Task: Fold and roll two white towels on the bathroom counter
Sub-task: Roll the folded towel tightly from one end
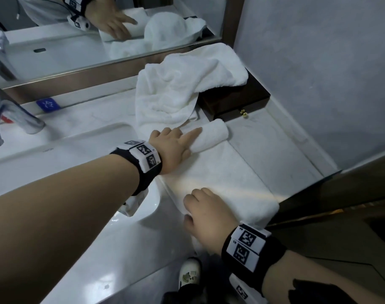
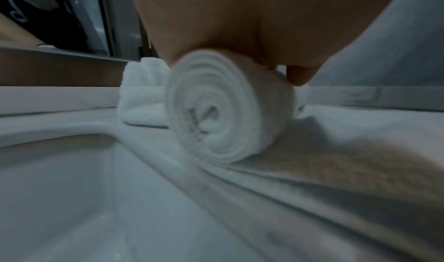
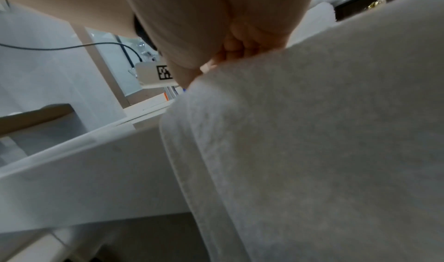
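A white towel folded into a long strip (image 1: 226, 183) lies on the counter, right of the sink. Its far end is wound into a tight roll (image 1: 213, 134), whose spiral end (image 2: 223, 110) fills the left wrist view. My left hand (image 1: 187, 137) rests on top of the roll with the index finger stretched along it; the palm (image 2: 240, 28) presses down from above. My right hand (image 1: 193, 207) holds the strip's near end, its fingers (image 3: 230, 45) curled on the towel's left edge (image 3: 312, 133). The second white towel (image 1: 182, 84) lies crumpled behind the roll.
The crumpled towel drapes over a dark wooden box (image 1: 237, 102) against the mirror (image 1: 55, 40). The sink basin (image 1: 77, 150) and chrome faucet (image 1: 22, 115) lie to the left. Bare marble counter (image 1: 263, 139) runs to the grey wall on the right.
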The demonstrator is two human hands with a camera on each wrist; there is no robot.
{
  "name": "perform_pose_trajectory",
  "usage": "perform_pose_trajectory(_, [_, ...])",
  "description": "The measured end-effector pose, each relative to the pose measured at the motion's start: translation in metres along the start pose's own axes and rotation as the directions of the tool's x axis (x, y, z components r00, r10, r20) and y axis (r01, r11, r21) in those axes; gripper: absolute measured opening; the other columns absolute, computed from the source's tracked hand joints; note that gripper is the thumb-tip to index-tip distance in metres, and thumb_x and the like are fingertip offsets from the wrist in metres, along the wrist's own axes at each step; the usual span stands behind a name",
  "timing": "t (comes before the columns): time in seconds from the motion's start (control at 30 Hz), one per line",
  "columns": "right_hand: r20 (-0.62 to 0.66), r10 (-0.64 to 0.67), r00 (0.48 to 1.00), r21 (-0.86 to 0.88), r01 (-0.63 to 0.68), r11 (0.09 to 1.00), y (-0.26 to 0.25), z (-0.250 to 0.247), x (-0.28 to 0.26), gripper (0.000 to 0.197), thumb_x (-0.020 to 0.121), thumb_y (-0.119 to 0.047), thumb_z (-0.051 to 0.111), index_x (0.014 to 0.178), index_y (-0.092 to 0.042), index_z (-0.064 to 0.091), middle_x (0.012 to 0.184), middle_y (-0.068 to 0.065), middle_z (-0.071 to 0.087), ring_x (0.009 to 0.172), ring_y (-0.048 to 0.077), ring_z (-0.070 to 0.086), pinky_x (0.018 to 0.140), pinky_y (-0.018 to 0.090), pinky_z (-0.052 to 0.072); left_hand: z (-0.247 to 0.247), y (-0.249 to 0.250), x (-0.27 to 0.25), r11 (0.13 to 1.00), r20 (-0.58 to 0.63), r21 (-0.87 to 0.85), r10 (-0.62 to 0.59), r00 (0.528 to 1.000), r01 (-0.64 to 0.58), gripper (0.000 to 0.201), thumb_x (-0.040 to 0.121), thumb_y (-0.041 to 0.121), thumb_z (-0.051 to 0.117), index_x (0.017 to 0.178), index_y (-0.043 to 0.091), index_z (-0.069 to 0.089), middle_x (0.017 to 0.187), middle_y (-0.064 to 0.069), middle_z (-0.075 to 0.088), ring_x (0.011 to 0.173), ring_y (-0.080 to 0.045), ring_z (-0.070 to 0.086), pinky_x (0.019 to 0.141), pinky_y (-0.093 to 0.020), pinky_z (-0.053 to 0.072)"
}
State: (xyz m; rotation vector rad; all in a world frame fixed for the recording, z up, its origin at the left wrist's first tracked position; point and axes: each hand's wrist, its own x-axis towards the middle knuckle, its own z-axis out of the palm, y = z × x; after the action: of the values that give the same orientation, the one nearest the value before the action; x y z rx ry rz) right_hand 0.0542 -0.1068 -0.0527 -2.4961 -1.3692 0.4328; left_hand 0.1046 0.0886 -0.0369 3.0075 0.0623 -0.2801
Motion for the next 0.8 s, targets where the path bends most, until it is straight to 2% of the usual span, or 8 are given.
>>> perform_pose_trajectory(0.07, [-0.019, 0.007, 1.0, -0.006, -0.007, 1.0, 0.006, -0.001, -0.001, 0.014, 0.08, -0.017, 0.055, 0.088, -0.005, 0.057, 0.092, 0.014, 0.057, 0.09, 0.034, 0.05, 0.078, 0.044, 0.042, -0.003, -0.013, -0.005, 0.992, 0.079, -0.129, 0.013, 0.997, -0.003, 0.062, 0.101, 0.041, 0.035, 0.15, 0.055, 0.0, 0.131, -0.003, 0.045, 0.116, -0.027, 0.048, 0.102, -0.044, 0.037])
perform_pose_trajectory(0.17, [-0.051, 0.034, 0.998, -0.009, -0.034, 0.999, 0.022, -0.003, -0.004, 0.016, 0.09, -0.02, 0.053, 0.096, -0.007, 0.058, 0.098, 0.012, 0.056, 0.095, 0.03, 0.048, 0.086, 0.041, 0.04, -0.002, -0.015, -0.008, 0.967, 0.119, -0.253, 0.038, 0.992, -0.006, 0.067, 0.1, 0.036, 0.042, 0.147, 0.06, 0.001, 0.118, -0.002, 0.043, 0.106, -0.027, 0.052, 0.101, -0.043, 0.04])
perform_pose_trajectory(0.23, [-0.091, 0.081, 0.993, -0.011, -0.082, 0.997, 0.031, -0.006, -0.005, 0.017, 0.093, -0.025, 0.054, 0.096, -0.009, 0.059, 0.1, 0.009, 0.055, 0.096, 0.028, 0.047, 0.088, 0.038, 0.038, 0.002, -0.007, -0.007, 0.972, 0.08, -0.233, 0.012, 0.997, 0.007, 0.069, 0.099, 0.035, 0.044, 0.148, 0.059, 0.002, 0.117, -0.003, 0.042, 0.105, -0.028, 0.051, 0.099, -0.044, 0.042])
perform_pose_trajectory(0.3, [-0.144, 0.149, 0.978, 0.004, -0.15, 0.989, 0.036, -0.01, -0.006, 0.017, 0.092, -0.027, 0.057, 0.094, -0.01, 0.059, 0.098, 0.008, 0.056, 0.095, 0.028, 0.048, 0.086, 0.035, 0.037, 0.007, 0.003, -0.004, 0.984, 0.014, -0.173, -0.03, 0.999, 0.032, 0.067, 0.099, 0.035, 0.043, 0.148, 0.059, 0.004, 0.12, -0.006, 0.042, 0.106, -0.03, 0.049, 0.092, -0.042, 0.045])
perform_pose_trajectory(0.4, [-0.135, 0.251, 0.958, 0.03, -0.25, 0.968, 0.035, -0.013, -0.009, 0.017, 0.092, -0.03, 0.055, 0.096, -0.013, 0.057, 0.101, 0.004, 0.054, 0.098, 0.024, 0.047, 0.085, 0.033, 0.037, 0.011, 0.018, 0.002, 0.997, -0.076, -0.054, -0.064, 0.995, 0.06, 0.065, 0.098, 0.037, 0.039, 0.147, 0.06, 0.003, 0.121, -0.006, 0.042, 0.103, -0.03, 0.046, 0.079, -0.036, 0.04])
perform_pose_trajectory(0.57, [-0.059, 0.349, 0.935, 0.066, -0.345, 0.936, 0.022, -0.016, -0.02, 0.014, 0.09, -0.024, 0.049, 0.098, -0.013, 0.055, 0.103, 0.004, 0.052, 0.096, 0.026, 0.051, 0.079, 0.035, 0.042, 0.012, 0.031, 0.016, 0.994, -0.087, 0.059, -0.086, 0.993, 0.091, 0.066, 0.099, 0.036, 0.034, 0.141, 0.065, -0.009, 0.129, -0.007, 0.039, 0.11, -0.031, 0.045, 0.092, -0.045, 0.044])
perform_pose_trajectory(0.7, [0.035, 0.411, 0.911, 0.082, -0.412, 0.907, 0.014, -0.021, -0.023, 0.014, 0.087, -0.018, 0.049, 0.097, -0.012, 0.057, 0.1, 0.005, 0.057, 0.091, 0.027, 0.055, 0.074, 0.032, 0.043, 0.01, 0.027, 0.019, 0.998, -0.046, 0.034, -0.051, 0.998, 0.053, 0.068, 0.098, 0.037, 0.033, 0.137, 0.067, -0.014, 0.13, -0.007, 0.037, 0.109, -0.032, 0.044, 0.092, -0.049, 0.045])
perform_pose_trajectory(0.8, [0.044, 0.406, 0.913, 0.076, -0.408, 0.91, 0.008, -0.026, -0.023, 0.014, 0.088, -0.016, 0.048, 0.095, -0.009, 0.058, 0.098, 0.006, 0.058, 0.089, 0.027, 0.054, 0.073, 0.031, 0.043, 0.009, 0.024, 0.017, 0.999, -0.025, 0.023, -0.033, 0.999, 0.033, 0.071, 0.098, 0.035, 0.034, 0.135, 0.068, -0.017, 0.129, -0.007, 0.037, 0.108, -0.032, 0.044, 0.092, -0.048, 0.045])
